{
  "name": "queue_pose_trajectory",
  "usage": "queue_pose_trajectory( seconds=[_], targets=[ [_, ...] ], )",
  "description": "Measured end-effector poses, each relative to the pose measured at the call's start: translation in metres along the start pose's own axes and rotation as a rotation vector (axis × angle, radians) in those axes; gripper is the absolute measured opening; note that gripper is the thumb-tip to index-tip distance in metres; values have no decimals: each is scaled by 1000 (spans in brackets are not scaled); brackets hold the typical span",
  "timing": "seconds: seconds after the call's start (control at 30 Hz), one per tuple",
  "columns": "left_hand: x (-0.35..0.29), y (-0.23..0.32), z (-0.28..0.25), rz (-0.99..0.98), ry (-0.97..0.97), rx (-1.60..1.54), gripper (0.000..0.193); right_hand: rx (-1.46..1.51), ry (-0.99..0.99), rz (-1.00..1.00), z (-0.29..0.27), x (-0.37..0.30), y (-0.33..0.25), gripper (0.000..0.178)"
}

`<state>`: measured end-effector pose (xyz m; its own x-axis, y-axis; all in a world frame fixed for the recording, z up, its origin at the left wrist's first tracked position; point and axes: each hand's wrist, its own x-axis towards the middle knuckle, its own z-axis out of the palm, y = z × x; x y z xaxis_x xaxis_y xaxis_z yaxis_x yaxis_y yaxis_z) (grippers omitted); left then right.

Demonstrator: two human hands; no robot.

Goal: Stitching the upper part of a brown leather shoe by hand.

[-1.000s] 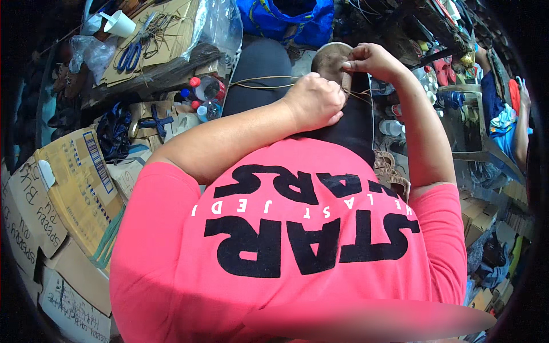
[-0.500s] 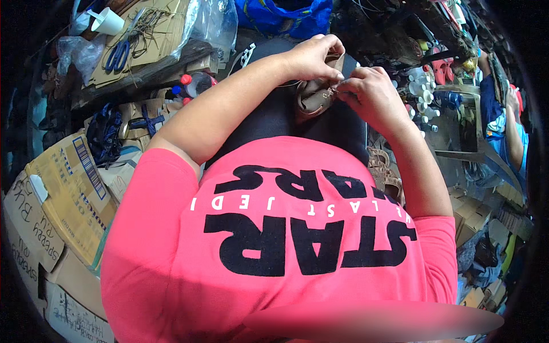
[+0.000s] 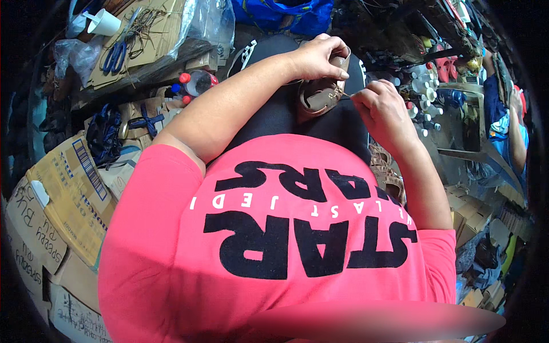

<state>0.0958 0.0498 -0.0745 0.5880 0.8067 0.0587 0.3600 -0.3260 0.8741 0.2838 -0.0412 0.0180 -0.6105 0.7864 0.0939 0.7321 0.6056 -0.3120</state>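
A brown shoe [image 3: 318, 102] rests over my dark-trousered lap, its toe end nearest my belly. My left hand [image 3: 320, 58] is closed round the shoe's upper at its far end, thumb laid along the edge. Just right of the shoe, my right hand [image 3: 382, 111] is pinched closed on a thin strand [image 3: 347, 96] that runs from stitching on the shoe's side. Whether the strand is lace or thread I cannot make out. More brown shoes [image 3: 384, 166] lie beside my right thigh.
Scissors with blue handles [image 3: 115, 57] lie on cardboard at the far left, near a white cup [image 3: 104, 22]. A cola bottle [image 3: 197, 83] is beyond my left forearm. Several small bottles [image 3: 423, 88] stand to the right. Another person's arm [image 3: 517, 137] shows at the far right.
My right hand has moved a little right and down, away from the shoe, leaving a wider gap with the strand across it. My left hand stays on the shoe.
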Motion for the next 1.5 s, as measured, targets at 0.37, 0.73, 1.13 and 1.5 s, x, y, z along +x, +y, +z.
queue_pose_trajectory(
  seconds=[0.37, 0.73, 1.13, 1.5],
  targets=[
    [8, 4, -33, 100, -247, 48, 37, 365, 18, 244, -5, -16, 0, 28],
    [7, 8, -38, -132, -459, -269, 24, 273, 29, 269, 19, -8, 12, 23],
    [19, 4, -36, -121, -528, -241, 24, 227, -23, 261, 20, 4, 9, 27],
    [20, 7, -34, -83, -536, -242, 20, 889, -164, 397, 39, 5, 48, 21]
  ],
)
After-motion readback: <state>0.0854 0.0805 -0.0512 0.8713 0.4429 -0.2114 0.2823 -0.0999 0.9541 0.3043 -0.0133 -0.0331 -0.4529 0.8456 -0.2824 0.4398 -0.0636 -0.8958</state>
